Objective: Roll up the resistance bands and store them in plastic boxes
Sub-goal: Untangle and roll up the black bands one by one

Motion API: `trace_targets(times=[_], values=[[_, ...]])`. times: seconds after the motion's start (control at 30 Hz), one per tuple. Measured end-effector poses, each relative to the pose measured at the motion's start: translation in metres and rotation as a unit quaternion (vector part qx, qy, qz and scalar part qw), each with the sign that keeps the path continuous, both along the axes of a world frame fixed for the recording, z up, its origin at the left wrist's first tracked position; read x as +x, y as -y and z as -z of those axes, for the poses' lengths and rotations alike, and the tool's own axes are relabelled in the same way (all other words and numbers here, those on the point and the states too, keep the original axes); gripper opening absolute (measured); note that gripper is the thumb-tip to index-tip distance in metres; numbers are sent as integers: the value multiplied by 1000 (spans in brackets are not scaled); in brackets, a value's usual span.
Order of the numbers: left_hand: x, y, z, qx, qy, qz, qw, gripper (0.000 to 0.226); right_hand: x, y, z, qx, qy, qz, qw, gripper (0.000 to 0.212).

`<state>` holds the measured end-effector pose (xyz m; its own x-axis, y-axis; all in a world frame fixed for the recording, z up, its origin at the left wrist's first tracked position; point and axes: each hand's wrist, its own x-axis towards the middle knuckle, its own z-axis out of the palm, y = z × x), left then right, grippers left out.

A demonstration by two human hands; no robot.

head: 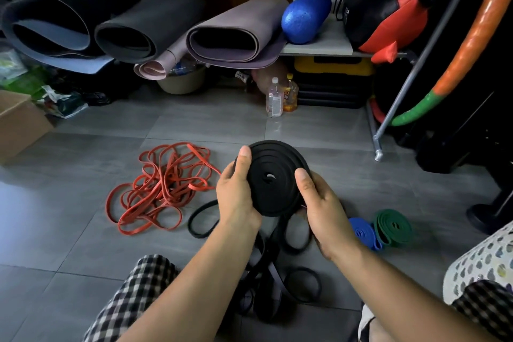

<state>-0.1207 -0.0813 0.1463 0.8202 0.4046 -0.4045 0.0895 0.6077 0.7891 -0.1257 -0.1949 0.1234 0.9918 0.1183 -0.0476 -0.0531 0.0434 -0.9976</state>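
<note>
A black resistance band wound into a flat coil [273, 175] is held above the floor between both hands. My left hand [236, 191] grips its left side, thumb on top. My right hand [319, 208] grips its right side, thumb pressing the coil's face. Loose black bands [266, 280] trail from the coil down to the floor between my knees. A tangled pile of red bands [161, 189] lies on the floor to the left. A rolled blue band [363, 233] and a rolled green band [391, 226] rest on the floor to the right. No plastic box is recognisable.
Rolled exercise mats [138, 28] and a blue foam roller [305, 19] line the back. Two bottles [280, 97] stand on the grey tile floor. A cardboard box [19, 125] sits at far left. A metal rack [388, 125] and dark equipment crowd the right.
</note>
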Motion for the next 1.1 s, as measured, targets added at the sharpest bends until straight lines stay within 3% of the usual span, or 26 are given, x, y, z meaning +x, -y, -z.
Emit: trace_targets(times=[0.1, 0.23, 0.4, 0.5, 0.67, 0.7, 0.8, 0.93, 1.1], values=[[-1, 7, 9, -57, -24, -18, 998, 33, -2, -5, 3, -3, -6, 42, 999, 26], [-2, 6, 22, -77, -57, 28, 995, 48, 8, 2, 1, -93, 10, 29, 995, 25], [2, -17, 5, 60, -55, 228, 970, 64, 27, 33, -16, -108, -16, -93, 990, 20], [-6, -9, 4, 113, -48, 249, 961, 51, 25, 36, -18, -127, -27, -152, 980, 17], [-9, -3, 10, 57, -33, 149, 987, 35, 16, 19, -9, -52, -76, -77, 993, 60], [-8, -3, 10, 38, -35, 126, 991, 32, 15, 16, -7, -22, -102, -43, 994, 61], [-5, -1, 12, -6, -46, 72, 996, 33, 12, 8, -2, 73, -164, 76, 981, 30], [-1, 9, 17, -37, -64, 25, 997, 35, 11, -2, -1, 123, -189, 154, 962, 33], [-1, 23, 32, -47, -104, -6, 993, 35, 16, -5, 20, 58, -160, 247, 954, 12]])
